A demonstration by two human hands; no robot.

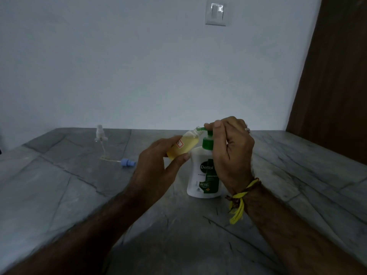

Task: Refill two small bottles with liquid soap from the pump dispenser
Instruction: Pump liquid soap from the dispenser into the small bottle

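At a grey stone desk (178,225), I hold a small bottle (183,144) tilted in my left hand (156,167), fingers and thumb curled round its lower half, its open neck tipped up against the green spout of the dispenser (204,175). The bottle holds yellow liquid and bears a white label with a red border. My right hand (231,155) sits on top of the pump, its fingers curled over the green head, thumb laid along the spout. The white dispenser stands upright on the desk between my forearms, its green label facing me. A ring (247,129) shows on a finger of my right hand, and a yellow and brown thread band (241,197) is tied at that wrist, its loose ends hanging. Well to the left, near the back edge of the desk, a clear spray top (100,133) stands with its tube trailing forward, and a blue cap (127,162) lies on its side just beside the tube's end. A white switch plate (217,13) is set in the pale wall behind, and a brown wooden panel (337,76) fills the right edge.
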